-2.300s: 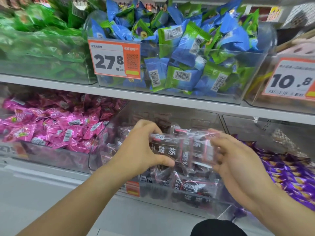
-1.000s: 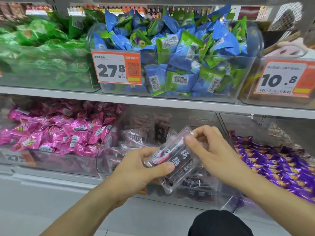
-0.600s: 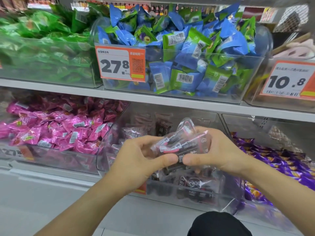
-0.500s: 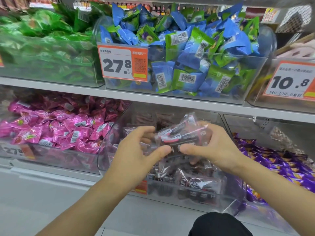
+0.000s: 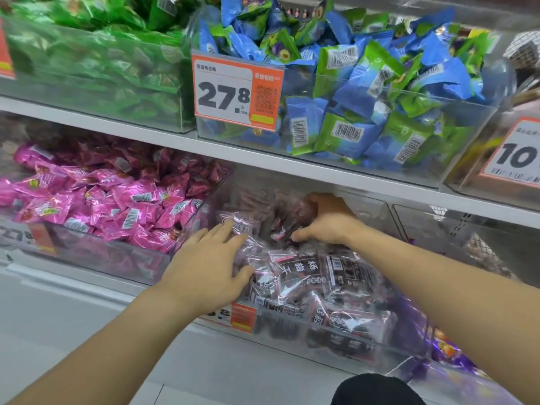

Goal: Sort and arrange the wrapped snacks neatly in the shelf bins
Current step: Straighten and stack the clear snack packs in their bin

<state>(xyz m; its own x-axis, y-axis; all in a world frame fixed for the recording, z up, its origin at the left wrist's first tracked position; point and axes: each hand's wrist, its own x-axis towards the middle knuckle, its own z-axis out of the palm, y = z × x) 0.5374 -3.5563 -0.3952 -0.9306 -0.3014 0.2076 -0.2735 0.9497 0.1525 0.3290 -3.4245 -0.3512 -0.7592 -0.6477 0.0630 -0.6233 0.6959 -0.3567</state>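
Note:
A clear bin (image 5: 336, 343) on the lower shelf holds dark wrapped snacks (image 5: 301, 270) with white characters. My left hand (image 5: 210, 264) lies flat on the front-left of the pile, fingers straight. My right hand (image 5: 327, 220) is deeper in the bin under the upper shelf, fingers curled round a small bunch of dark packets (image 5: 287, 222) at the back of the pile.
Pink snacks (image 5: 111, 206) fill the bin to the left; purple ones (image 5: 444, 349) show at the lower right. Above the shelf board (image 5: 292, 168) stand bins of green (image 5: 96, 59) and blue-green (image 5: 380, 92) packets, with a 27.8 price tag (image 5: 236, 92). The board is close above my right hand.
Both hands held a stack of dark packets in front of the bin. Now the right hand has carried packets to the back of the bin and the left hand has let go, resting on the pile.

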